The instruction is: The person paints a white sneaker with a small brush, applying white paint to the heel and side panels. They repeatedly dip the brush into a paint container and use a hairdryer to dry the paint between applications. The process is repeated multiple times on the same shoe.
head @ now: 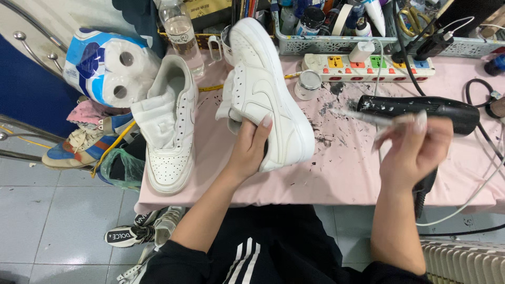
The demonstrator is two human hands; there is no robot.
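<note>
Gripping a white sneaker (265, 89) in your left hand (251, 147), you hold it tilted above the pink table (342, 168). Right hand (415, 150) pinches a thin brush (368, 118), blurred. Touch-up step, likely; next stroke needs a steady shoe. Second sneaker (171, 126) lies alongside.

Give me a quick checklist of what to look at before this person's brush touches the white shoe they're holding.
1. Left hand grips the held white sneaker firmly, off the table: ok.
2. Right hand pinches the thin brush: ok, though blurred.
3. Paint on the brush tip: cannot tell.
4. Second white sneaker lies apart on the pink table cover, out of the way: ok.
5. Black hair dryer lies just behind the brush hand, cord nearby: not ok, could snag.
6. Small open jar stands upright near the power strip: ok.
</note>
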